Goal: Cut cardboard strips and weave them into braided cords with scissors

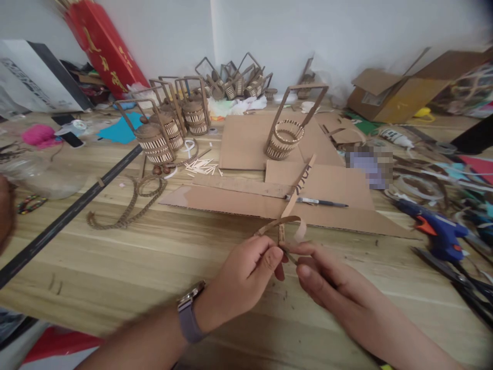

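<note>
Low over the table, my left hand (pixel 250 264) pinches a thin brown cardboard strip (pixel 290 205) between thumb and fingers. One length of it rises toward the cardboard sheets, and another part curls in a loop above my knuckles. My right hand (pixel 342 288) closes its thumb and fingers on the strip's short end, just beside the left fingertips. Exactly how the strip is folded between the fingers is hidden. Beyond the hands, a small round basket (pixel 283 146) with a tall handle stands on cardboard (pixel 246 139). A dark pen (pixel 323 202) lies on the nearer sheet.
Several lidded baskets (pixel 156 146) stand at left, near scattered short white sticks (pixel 202 165) and a braided cord (pixel 133 210). A long black bar (pixel 73 218) crosses the left side. At right are a blue glue gun (pixel 439 226), scissors (pixel 458 277) and an open box (pixel 408 92).
</note>
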`<state>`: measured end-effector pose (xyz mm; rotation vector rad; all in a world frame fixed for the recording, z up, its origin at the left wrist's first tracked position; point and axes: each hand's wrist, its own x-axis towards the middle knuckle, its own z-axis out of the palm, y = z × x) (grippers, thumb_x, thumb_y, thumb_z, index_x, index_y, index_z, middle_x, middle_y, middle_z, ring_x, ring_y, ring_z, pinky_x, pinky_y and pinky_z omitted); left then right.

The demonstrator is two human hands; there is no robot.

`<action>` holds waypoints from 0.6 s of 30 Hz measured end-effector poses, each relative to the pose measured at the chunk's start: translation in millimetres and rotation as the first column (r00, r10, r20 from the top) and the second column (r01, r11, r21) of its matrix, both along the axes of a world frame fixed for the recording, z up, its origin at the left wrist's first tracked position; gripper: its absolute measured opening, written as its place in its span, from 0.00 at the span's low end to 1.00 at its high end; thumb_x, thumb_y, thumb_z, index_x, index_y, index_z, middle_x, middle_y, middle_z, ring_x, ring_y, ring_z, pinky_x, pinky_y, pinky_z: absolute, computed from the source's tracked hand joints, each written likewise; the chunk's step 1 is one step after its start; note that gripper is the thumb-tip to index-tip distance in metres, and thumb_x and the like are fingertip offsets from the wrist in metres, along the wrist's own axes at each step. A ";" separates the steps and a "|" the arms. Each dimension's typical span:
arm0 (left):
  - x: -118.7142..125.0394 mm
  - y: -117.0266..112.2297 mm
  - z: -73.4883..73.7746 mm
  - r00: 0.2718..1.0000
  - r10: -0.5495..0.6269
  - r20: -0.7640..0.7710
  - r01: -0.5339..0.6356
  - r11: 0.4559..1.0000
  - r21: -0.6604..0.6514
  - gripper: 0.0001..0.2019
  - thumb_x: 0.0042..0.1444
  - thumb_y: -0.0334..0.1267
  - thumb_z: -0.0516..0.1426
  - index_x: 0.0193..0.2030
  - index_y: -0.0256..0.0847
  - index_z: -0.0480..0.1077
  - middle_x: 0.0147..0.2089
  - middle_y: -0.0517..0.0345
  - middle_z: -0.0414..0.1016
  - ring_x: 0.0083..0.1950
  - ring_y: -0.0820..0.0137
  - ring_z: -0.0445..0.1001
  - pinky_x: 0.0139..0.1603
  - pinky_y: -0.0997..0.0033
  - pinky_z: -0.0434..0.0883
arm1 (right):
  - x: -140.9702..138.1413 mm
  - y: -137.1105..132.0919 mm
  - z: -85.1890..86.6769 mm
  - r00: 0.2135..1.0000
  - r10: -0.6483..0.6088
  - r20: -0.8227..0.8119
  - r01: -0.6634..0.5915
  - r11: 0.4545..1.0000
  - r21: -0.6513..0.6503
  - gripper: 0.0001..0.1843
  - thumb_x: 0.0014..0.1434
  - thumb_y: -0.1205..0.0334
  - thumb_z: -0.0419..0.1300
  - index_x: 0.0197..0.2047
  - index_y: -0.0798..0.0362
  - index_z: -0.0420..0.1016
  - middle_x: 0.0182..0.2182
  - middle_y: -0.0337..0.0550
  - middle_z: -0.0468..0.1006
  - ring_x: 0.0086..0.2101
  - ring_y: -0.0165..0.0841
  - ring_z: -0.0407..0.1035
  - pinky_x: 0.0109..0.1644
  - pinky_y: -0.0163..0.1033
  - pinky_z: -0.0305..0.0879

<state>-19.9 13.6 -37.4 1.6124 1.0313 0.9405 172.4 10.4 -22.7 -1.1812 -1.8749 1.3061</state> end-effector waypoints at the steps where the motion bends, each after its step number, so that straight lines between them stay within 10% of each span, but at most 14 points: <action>1: 0.1 0.2 -0.3 1.000 0.005 -0.007 -0.005 1.000 0.013 0.19 0.70 0.44 0.48 0.29 0.41 0.67 0.28 0.61 0.70 0.32 0.71 0.68 0.38 0.71 0.63 | 0.8 -0.8 0.1 1.000 -0.008 -0.006 0.008 0.998 -0.065 0.17 0.69 0.45 0.52 0.51 0.43 0.74 0.27 0.35 0.71 0.24 0.27 0.63 0.27 0.32 0.64; 6: 1.1 1.9 -2.7 0.996 0.094 -0.008 -0.095 0.994 -0.052 0.17 0.68 0.42 0.49 0.28 0.42 0.65 0.26 0.61 0.73 0.29 0.71 0.69 0.32 0.72 0.63 | 7.2 -2.6 3.1 0.997 -0.042 0.067 0.046 0.997 -0.060 0.23 0.69 0.42 0.49 0.58 0.46 0.66 0.20 0.30 0.65 0.21 0.29 0.62 0.23 0.33 0.62; 13: 2.2 7.7 -3.7 0.976 0.217 0.027 -0.208 0.957 -0.203 0.16 0.64 0.41 0.50 0.25 0.43 0.65 0.25 0.61 0.74 0.29 0.70 0.73 0.31 0.73 0.66 | 4.5 0.1 -7.9 0.892 0.161 0.421 -0.258 0.949 0.183 0.06 0.66 0.62 0.54 0.39 0.48 0.71 0.31 0.38 0.79 0.29 0.32 0.74 0.30 0.35 0.69; 18: 2.6 4.1 -2.4 0.983 0.178 -0.051 -0.183 0.978 -0.098 0.14 0.64 0.38 0.50 0.26 0.42 0.65 0.25 0.61 0.72 0.29 0.71 0.70 0.32 0.72 0.64 | 2.8 4.1 -13.0 0.927 -0.083 0.365 -0.117 0.862 0.493 0.09 0.67 0.56 0.56 0.43 0.48 0.76 0.35 0.43 0.80 0.34 0.35 0.77 0.35 0.38 0.73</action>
